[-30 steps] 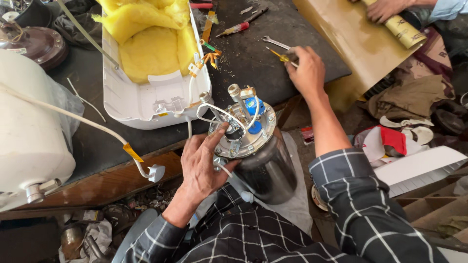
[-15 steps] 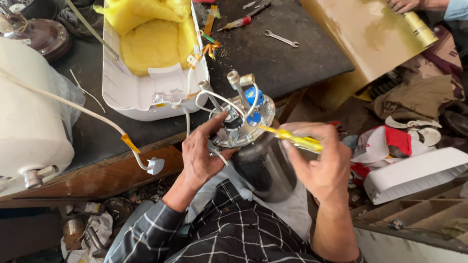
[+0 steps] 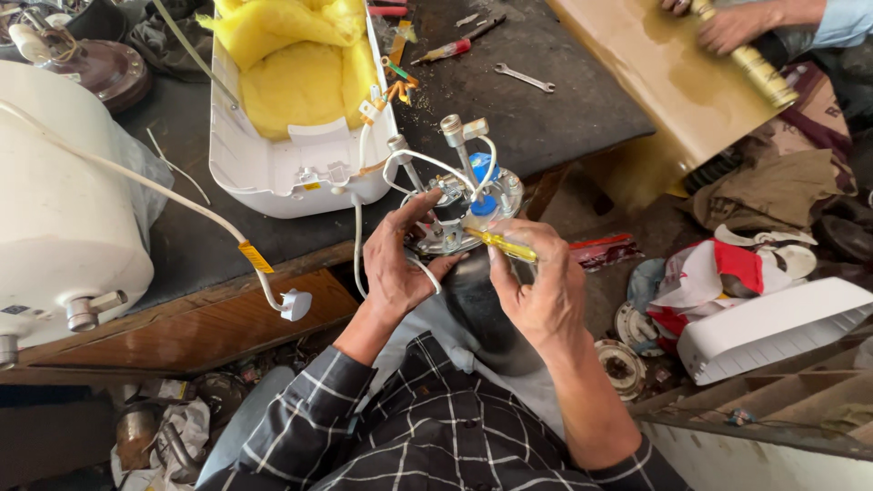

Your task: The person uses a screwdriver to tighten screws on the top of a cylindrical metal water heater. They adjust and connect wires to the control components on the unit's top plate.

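A dark metal tank point(image 3: 482, 309) stands between my knees, its round flange plate point(image 3: 455, 214) on top carrying pipes, white wires and a blue part. My left hand point(image 3: 397, 264) grips the rim of that plate from the left. My right hand point(image 3: 536, 286) holds a yellow-handled screwdriver point(image 3: 505, 244), its tip lying on the plate near the blue part. A white wire loops from the plate up to the white casing point(image 3: 300, 173).
The white casing, filled with yellow foam point(image 3: 291, 64), lies on the dark workbench point(image 3: 555, 109). A white round heater body point(image 3: 64, 209) sits at left with a plug point(image 3: 296, 305) hanging. A wrench point(image 3: 525, 78), red screwdriver point(image 3: 446, 50), another person's hands point(image 3: 727, 23) on a brass panel.
My right hand fetched the yellow screwdriver from the bench and brought it down to the tank's top plate. My left hand stayed on the plate rim.
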